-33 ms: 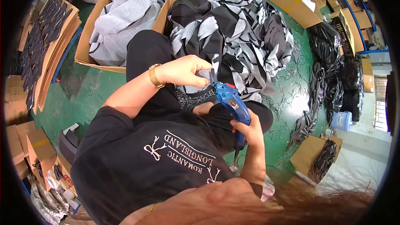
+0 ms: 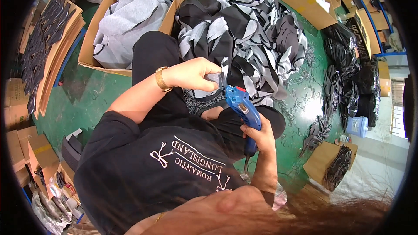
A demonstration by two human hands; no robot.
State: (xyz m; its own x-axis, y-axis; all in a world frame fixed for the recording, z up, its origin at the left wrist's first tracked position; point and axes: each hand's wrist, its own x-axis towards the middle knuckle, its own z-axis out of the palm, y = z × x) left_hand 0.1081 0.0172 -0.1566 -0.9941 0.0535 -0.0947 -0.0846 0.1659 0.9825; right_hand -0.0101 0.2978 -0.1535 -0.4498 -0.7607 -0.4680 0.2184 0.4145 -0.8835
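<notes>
My right hand (image 2: 260,135) is wrapped round the handle of blue electric scissors (image 2: 240,104), and a cable trails from the handle's lower end. The cutting head points away from me, toward my left hand (image 2: 193,74). Thumb and fingers of that hand pinch a piece of grey fabric (image 2: 212,78), whose edge lies close by the blade. Whether the blade touches the fabric, I cannot tell. Just beyond both hands rises a big heap of black-and-grey fabric pieces (image 2: 239,26) on the floor.
A cardboard box (image 2: 87,54) of grey fabric stands at the far left, with a stack of cardboard sheets bearing black strips (image 2: 48,39) beside it. At right lie black plastic bags (image 2: 342,43), a light-blue bucket (image 2: 358,126) and a small carton (image 2: 320,163). Fabric scraps litter the green floor (image 2: 300,104).
</notes>
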